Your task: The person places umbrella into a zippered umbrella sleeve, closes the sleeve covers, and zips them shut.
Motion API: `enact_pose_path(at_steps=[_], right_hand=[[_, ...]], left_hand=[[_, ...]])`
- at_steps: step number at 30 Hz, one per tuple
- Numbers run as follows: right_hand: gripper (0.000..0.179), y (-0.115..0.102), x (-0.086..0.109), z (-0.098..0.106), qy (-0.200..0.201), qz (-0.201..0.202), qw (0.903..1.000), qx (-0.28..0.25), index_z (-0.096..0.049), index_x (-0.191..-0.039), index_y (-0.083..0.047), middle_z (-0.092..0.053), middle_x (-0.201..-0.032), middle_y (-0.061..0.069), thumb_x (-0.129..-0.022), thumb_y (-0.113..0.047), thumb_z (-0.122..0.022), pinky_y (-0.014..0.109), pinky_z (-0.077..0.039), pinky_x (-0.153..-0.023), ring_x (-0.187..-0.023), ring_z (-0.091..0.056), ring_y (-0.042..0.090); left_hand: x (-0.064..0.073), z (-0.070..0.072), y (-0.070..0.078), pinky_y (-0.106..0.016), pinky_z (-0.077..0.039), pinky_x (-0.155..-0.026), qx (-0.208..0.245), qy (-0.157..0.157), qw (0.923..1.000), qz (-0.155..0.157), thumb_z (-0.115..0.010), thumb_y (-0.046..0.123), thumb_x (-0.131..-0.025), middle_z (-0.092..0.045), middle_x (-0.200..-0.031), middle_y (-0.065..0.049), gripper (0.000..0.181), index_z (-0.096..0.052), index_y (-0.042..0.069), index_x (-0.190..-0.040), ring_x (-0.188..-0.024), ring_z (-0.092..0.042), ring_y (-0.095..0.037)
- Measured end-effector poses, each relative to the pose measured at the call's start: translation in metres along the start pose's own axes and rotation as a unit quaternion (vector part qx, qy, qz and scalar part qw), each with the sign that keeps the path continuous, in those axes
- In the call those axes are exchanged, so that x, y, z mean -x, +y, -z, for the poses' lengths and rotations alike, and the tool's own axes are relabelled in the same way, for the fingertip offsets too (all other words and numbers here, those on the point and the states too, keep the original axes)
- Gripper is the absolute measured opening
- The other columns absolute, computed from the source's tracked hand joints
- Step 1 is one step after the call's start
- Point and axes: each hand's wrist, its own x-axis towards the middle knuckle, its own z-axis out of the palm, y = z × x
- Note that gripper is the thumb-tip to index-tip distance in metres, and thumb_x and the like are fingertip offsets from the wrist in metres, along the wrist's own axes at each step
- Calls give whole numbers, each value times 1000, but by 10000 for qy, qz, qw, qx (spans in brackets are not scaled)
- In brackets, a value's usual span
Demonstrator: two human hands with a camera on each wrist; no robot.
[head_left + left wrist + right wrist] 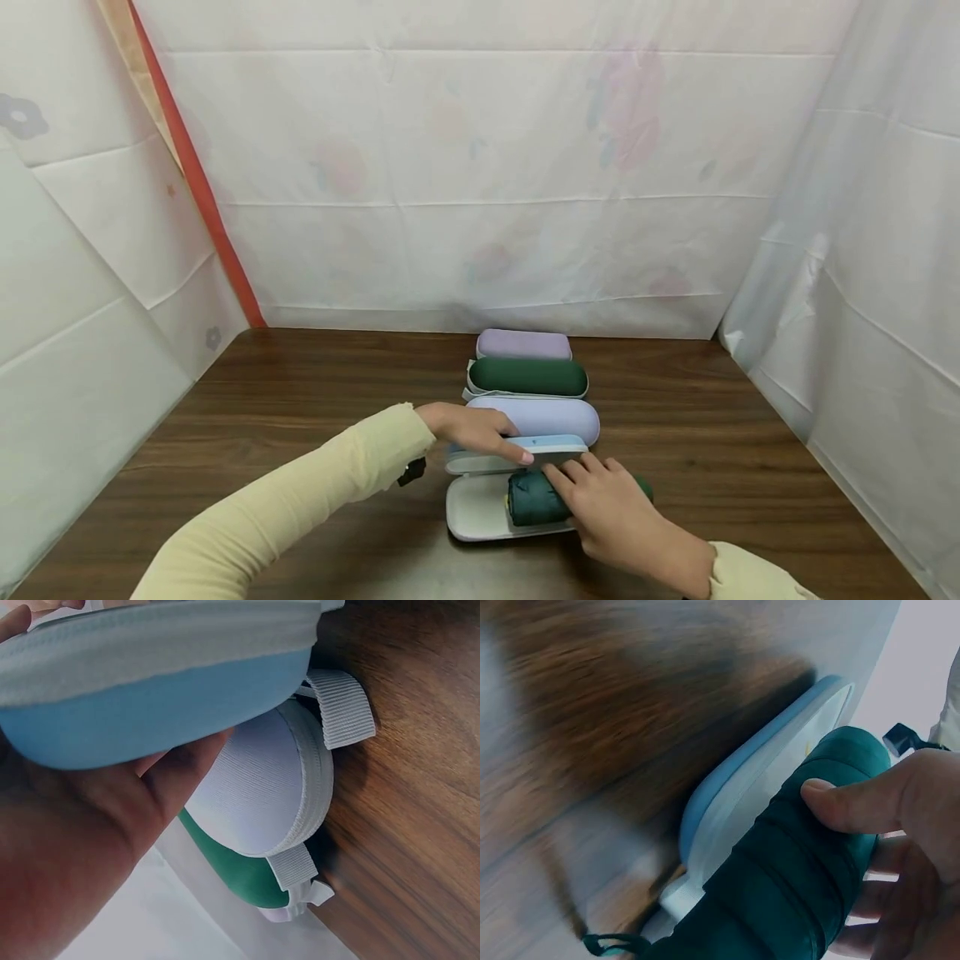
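Note:
A light-blue zip case (pixel 474 510) with a pale lining lies open on the table, its lid (pixel 172 694) raised. My left hand (pixel 474 429) holds that lid by its edge, the thumb at the front and fingers behind it. A dark green folded umbrella (pixel 780 862) lies lengthwise over the case's lower half, in the grip of my right hand (pixel 611 510). Its right end reaches past the case, with a green wrist cord hanging there in the right wrist view. In the head view the right hand covers the umbrella's middle.
Directly behind the blue case stand a lavender case (pixel 543 417), a green case (pixel 528 377) and a purple case (pixel 523 344), lined up in a row toward the back. White patterned sheets (pixel 480 167) enclose the brown wooden table (pixel 337 375) on three sides.

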Motion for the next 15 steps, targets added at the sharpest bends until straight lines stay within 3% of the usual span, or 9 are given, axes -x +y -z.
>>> enact_pose_path(at_steps=[15], right_hand=[[60,-27,-28,-7,23,366,9991,217,-57,-129,-8,-61,-116,7,-78,-31,-77,40,-46,-68,-97,-54,24]], left_hand=[[-7,0,3,-24,-45,-78,116,-85,9996,-243,-52,42,-96,-62,-95,10,34,-68,14,-107,-86,-57,-4]])
